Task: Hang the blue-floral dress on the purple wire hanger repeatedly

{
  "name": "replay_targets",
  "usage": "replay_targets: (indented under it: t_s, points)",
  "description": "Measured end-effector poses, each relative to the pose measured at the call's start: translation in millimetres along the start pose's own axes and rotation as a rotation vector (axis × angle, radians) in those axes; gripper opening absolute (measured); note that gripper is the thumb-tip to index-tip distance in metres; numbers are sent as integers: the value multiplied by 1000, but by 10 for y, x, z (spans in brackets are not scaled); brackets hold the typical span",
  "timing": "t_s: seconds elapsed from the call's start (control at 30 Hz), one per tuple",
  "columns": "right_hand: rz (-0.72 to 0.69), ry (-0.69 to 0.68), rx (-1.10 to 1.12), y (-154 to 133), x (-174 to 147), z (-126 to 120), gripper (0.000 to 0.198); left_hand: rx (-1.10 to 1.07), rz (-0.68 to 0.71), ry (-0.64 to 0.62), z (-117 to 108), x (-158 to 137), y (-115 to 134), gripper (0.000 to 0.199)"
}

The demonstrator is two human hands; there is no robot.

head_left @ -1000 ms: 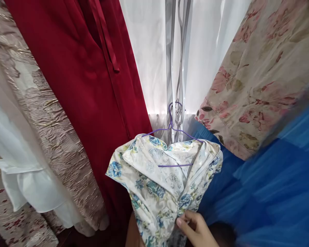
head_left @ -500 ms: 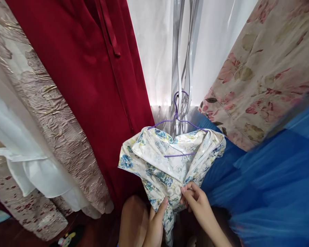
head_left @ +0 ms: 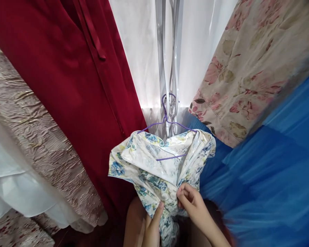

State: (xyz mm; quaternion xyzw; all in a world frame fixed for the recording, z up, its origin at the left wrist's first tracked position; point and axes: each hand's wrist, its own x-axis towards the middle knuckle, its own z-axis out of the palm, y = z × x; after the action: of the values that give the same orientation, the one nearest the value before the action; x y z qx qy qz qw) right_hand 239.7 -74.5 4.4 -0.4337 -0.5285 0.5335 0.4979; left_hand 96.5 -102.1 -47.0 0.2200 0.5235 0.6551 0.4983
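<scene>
A white dress with blue and yellow flowers (head_left: 154, 183) hangs by its shoulders on a purple wire hanger (head_left: 165, 118). Its front lies open at the neck, showing the pale lining and the hanger's lower bar. My right hand (head_left: 190, 200) pinches the dress front at the bottom of the neck opening, thumb against fingertips. Lower and to the left, my left hand (head_left: 154, 223) grips the bodice edge, thumb on top and fingers hidden behind the cloth. Below my hands the dress gathers and drops out of clear view.
A dark red garment (head_left: 74, 85) hangs to the left, beside a textured pinkish one (head_left: 41, 120) and white ruffled cloth (head_left: 12, 185). White fabric (head_left: 136, 51) with grey straps hangs behind. On the right are a pink-flowered garment (head_left: 237, 89) and blue tulle (head_left: 267, 185).
The view has shifted, so the dress and garments sit further left. My right hand stays pinched near the neck opening, and my left hand still holds the bodice.
</scene>
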Motion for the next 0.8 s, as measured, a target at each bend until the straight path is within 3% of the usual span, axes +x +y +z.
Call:
replay_targets:
  t_s: [0.07, 0.17, 0.23, 0.27, 0.33, 0.4, 0.53, 0.63, 0.8]
  points:
    - [87, -54, 83, -15, 15, 97, 32, 11, 151, 114, -152, 130, 81, 51]
    - [252, -140, 257, -5, 31, 185, 26, 54, 519, 334, -290, 318, 174, 59]
    - [277, -138, 318, 10, 40, 194, 24, 114, 730, 354, -251, 351, 163, 59]
    - [269, -121, 322, 16, 45, 187, 24, 138, 782, 298, -190, 329, 125, 57]
    - [243, -93, 280, 20, 50, 163, 25, 156, 777, 105, -21, 234, -5, 55]
    - [235, -85, 201, 21, 40, 141, 23, 198, 686, -35, 151, 128, -158, 49]
    - [149, -8, 90, 19, -45, 106, 17, 333, 547, -123, 326, 32, -297, 25]
    - [66, 55, 86, -23, -110, 80, 21, 334, 589, -202, 346, 5, -233, 23]
    - [206, 25, 318, -129, -84, 162, 34, 310, 597, -258, 256, -18, -172, 27]
